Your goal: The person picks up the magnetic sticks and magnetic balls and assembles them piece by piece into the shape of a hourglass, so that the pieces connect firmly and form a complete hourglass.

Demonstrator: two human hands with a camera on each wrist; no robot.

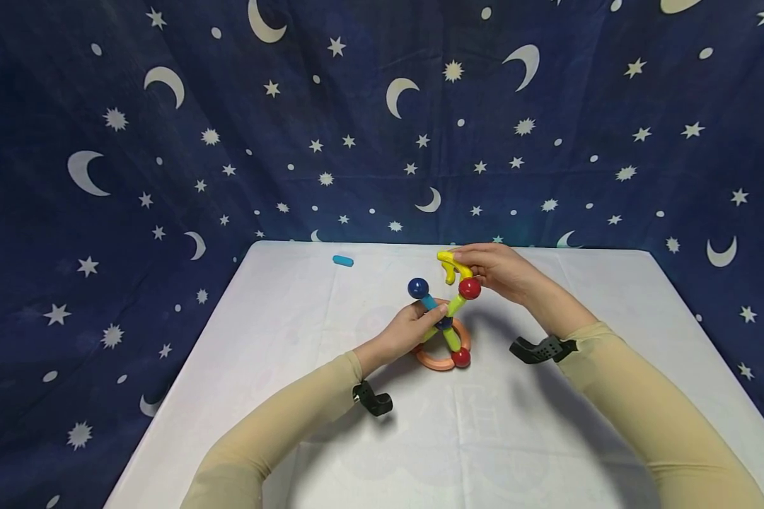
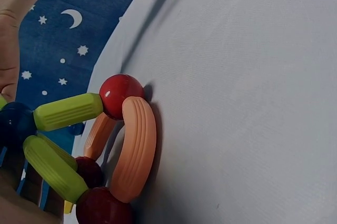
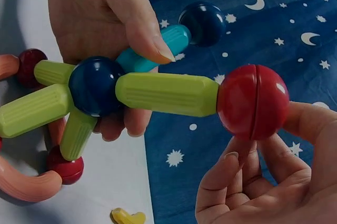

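Head view gives me both hands at work over the white-covered table (image 1: 509,452). My left hand (image 1: 409,326) grips the magnetic stick-and-ball model near its middle; from the right wrist I see the thumb laid across the light-blue stick (image 3: 178,39), beside the central dark-blue ball (image 3: 96,87). That stick slants up to the upper dark-blue ball (image 1: 418,288), while an upper lime-green stick (image 3: 168,94) leads to the upper red ball (image 1: 470,288).

My right hand (image 1: 501,271) pinches a yellow curved stick (image 1: 462,270), whose near end meets that red ball; the right wrist camera has the ball in front of the fingertips, so I cannot tell whether they touch it too.

Below the centre, lime-green legs (image 2: 55,169) run to lower red balls (image 2: 120,95), linked by orange curved sticks (image 2: 135,150) into a ring, its shadow just beside it. Another yellow piece (image 1: 449,275) lies beyond the model, and a loose blue stick (image 1: 342,261) sits near the far edge.
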